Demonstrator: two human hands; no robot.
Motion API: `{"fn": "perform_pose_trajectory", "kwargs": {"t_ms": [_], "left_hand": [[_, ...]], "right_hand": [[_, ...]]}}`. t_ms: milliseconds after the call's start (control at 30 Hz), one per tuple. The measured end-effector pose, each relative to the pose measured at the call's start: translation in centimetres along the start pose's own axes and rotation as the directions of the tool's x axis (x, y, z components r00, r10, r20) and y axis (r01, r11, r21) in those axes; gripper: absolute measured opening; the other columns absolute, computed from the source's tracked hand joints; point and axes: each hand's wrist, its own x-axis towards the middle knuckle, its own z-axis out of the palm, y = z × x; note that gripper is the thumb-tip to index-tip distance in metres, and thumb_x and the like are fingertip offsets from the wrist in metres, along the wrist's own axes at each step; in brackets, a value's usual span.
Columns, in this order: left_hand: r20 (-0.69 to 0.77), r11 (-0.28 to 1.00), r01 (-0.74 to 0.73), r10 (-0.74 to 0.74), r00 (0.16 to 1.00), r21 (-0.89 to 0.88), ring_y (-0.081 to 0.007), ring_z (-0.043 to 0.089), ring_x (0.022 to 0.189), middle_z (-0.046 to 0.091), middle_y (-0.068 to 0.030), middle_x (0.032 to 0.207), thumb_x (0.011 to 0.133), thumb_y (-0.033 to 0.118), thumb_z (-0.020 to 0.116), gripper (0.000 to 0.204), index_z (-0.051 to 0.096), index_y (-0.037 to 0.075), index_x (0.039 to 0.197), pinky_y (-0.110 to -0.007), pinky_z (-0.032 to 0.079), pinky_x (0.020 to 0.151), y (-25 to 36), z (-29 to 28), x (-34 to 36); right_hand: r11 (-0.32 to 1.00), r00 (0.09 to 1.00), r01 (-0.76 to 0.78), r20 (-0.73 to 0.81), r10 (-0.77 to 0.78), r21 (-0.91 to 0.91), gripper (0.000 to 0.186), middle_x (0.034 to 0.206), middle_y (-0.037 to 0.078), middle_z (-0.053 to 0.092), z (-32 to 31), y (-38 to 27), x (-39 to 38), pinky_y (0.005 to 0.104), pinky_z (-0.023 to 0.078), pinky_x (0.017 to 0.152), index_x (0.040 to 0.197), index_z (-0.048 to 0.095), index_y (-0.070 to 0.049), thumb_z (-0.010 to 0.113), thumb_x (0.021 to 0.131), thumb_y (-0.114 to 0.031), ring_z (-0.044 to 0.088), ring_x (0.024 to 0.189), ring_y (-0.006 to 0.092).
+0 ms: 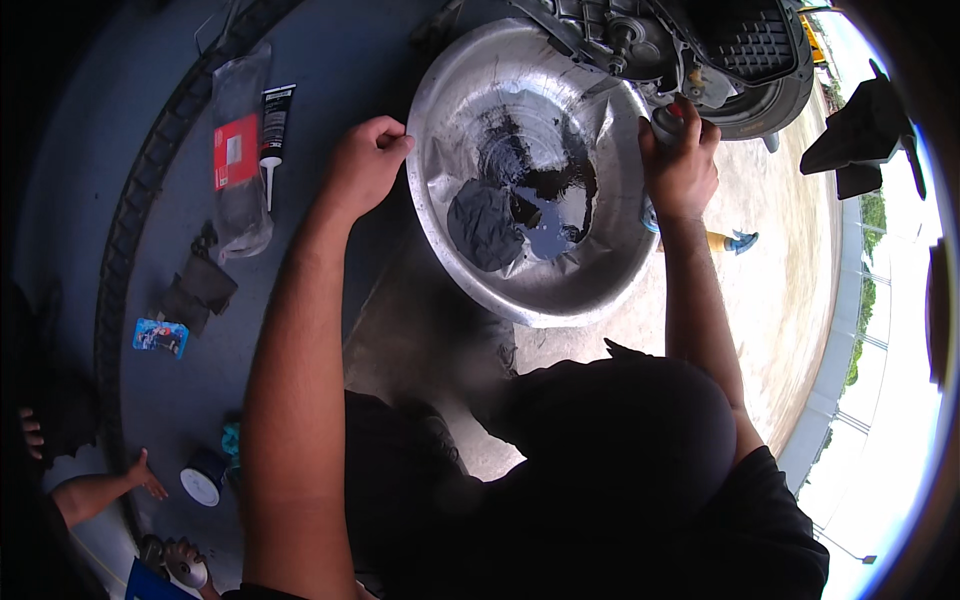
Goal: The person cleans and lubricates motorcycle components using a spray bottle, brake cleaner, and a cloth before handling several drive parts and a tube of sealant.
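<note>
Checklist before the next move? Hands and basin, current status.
1. Right hand has its object: ok; grip closed around a can-like object.
2. Left hand clasping the basin: cannot tell; fingers curled at the rim.
3. Basin free of liquid: not ok; dark liquid inside.
4. Basin free of cloth: not ok; crumpled dark cloth inside.
5. Black tube clear of basin: ok; lies apart, left.

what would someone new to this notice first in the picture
Probably the big silvery metal basin at upper centre, with dark, shiny liquid and a crumpled dark cloth in it. Next, the greasy machine part above its upper right edge, where the right hand grips what looks like a can. The left hand is curled at the basin's left rim.
</note>
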Motion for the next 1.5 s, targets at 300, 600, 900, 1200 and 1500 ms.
{"fn": "perform_pose_trajectory", "kwargs": {"t_ms": [300,600,900,1200,1500], "left_hand": [[-0.001,1.0,-0.001,0.001,1.0,-0.011,-0.0212,0.069,0.078,0.072,-0.0114,0.086,0.093,0.019,0.067,0.022,0.069,-0.001,0.101,-0.033,0.052,0.074,0.3,0.0,0.0],[-0.012,0.999,-0.017,0.017,1.0,0.04,-0.0213,0.069,0.074,0.073,-0.0107,0.084,0.093,0.02,0.068,0.021,0.07,0.001,0.101,-0.033,0.052,0.07,0.1,-0.1,0.1],[0.049,1.0,0.024,-0.023,0.999,-0.007,-0.0101,0.061,0.076,0.067,-0.0028,0.081,0.096,0.014,0.066,0.016,0.068,-0.002,0.099,-0.027,0.05,0.072,0.4,0.3,0.3],[0.038,0.999,0.03,-0.029,0.999,-0.035,-0.0099,0.061,0.075,0.067,-0.0017,0.082,0.097,0.015,0.065,0.015,0.068,0.0,0.1,-0.027,0.051,0.071,-0.9,0.0,0.2],[0.058,0.996,-0.009,0.015,0.998,-0.094,-0.0096,0.061,0.074,0.067,-0.0008,0.081,0.097,0.015,0.066,0.015,0.068,0.0,0.1,-0.027,0.05,0.071,-1.0,0.3,0.4]], "right_hand": [[0.997,0.981,-0.072,0.178,0.072,-0.007,0.06,0.121,0.017,0.055,-0.4,0.1,-1.3,0.0549,0.057,0.072,0.138,0.047,-0.031,0.071,0.086,-0.046,0.069,0.089,0.0441],[0.971,0.984,-0.059,0.177,0.018,0.233,0.06,0.126,0.015,0.056,-0.8,-1.5,-0.6,0.0517,0.057,0.076,0.138,0.049,-0.027,0.074,0.085,-0.043,0.068,0.095,0.0413],[0.961,0.935,0.02,0.335,-0.115,0.275,0.053,0.121,0.019,0.052,-1.2,-4.9,-1.3,0.0501,0.057,0.077,0.135,0.05,-0.029,0.071,0.088,-0.04,0.069,0.094,0.0394],[0.977,0.916,0.076,0.373,-0.146,0.198,0.055,0.12,0.02,0.052,-2.6,-8.4,2.1,0.0477,0.059,0.076,0.137,0.048,-0.029,0.07,0.087,-0.036,0.069,0.096,0.0371],[0.952,0.933,-0.05,0.355,-0.064,0.302,0.061,0.12,0.019,0.055,-4.9,-0.2,-1.8,0.0511,0.056,0.077,0.138,0.048,-0.021,0.076,0.086,-0.035,0.068,0.093,0.0393]]}}
